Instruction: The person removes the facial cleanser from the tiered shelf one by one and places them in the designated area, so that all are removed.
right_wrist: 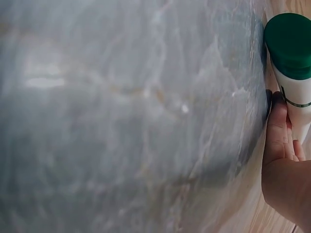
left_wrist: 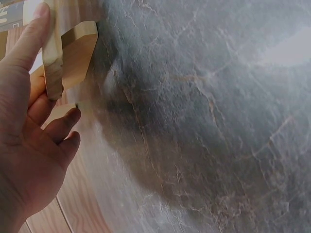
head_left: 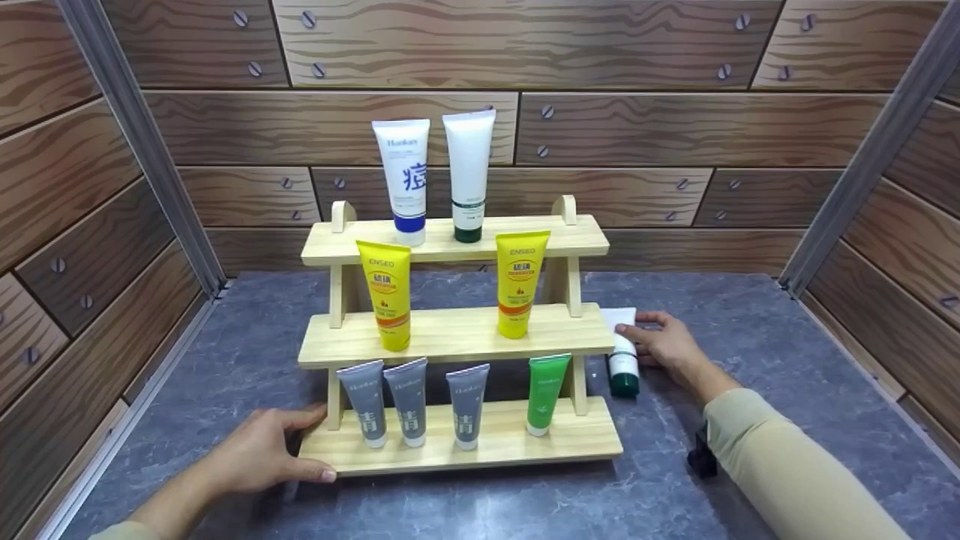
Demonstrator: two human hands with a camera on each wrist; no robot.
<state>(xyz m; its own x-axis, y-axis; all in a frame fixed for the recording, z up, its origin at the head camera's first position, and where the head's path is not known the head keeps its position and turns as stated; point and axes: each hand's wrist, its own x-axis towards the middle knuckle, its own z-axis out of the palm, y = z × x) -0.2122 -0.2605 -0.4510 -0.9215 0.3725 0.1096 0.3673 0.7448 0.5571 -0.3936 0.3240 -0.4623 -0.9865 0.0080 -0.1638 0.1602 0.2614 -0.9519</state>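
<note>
Tubes (head_left: 623, 363) nine, hands (head_left: 670, 347) two

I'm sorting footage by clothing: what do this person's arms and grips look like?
Left grip and right grip are ungloved. The right sleeve is plain beige; only a beige edge of the left sleeve shows. A small black object shows beside the right sleeve.

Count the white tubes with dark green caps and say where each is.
2. One white tube stands on the top shelf of the wooden rack; the other tube is in the right hand, beside the rack. Any behind the rack could be hidden.
</note>
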